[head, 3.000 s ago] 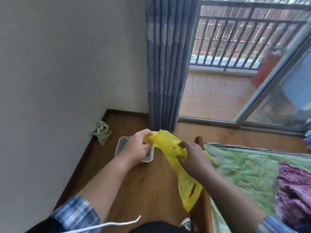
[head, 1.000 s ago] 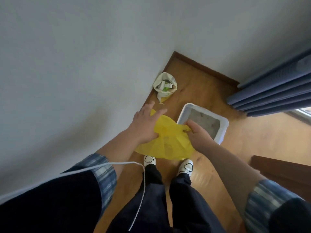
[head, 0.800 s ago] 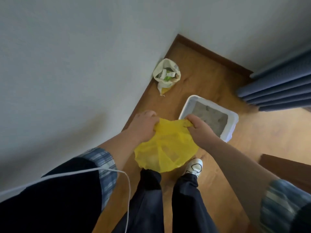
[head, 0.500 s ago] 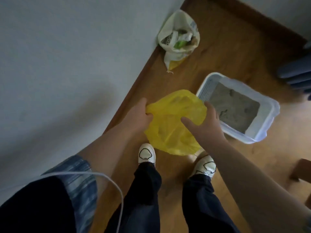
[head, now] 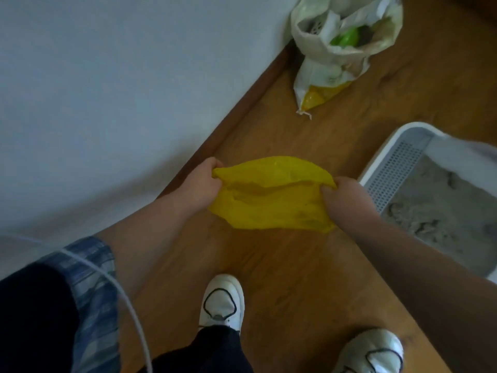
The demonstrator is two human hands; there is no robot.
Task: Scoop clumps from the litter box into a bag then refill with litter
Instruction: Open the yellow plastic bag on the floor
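Head view looks down on the yellow bag [head: 271, 200], stretched between our hands above the wooden floor [head: 282, 265] — our left hand [head: 201, 184] grips its left edge with curled fingers, and our right hand [head: 347, 196] pinches the right edge. Just right of the bag sits the white litter box [head: 387, 154], with grey litter [head: 435, 205] inside. A white sack [head: 317, 65] slumps at the floor's far edge, beside the wall.

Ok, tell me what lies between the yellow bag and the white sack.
Only bare wooden floor, between yellow bag and white sack, in the head view.
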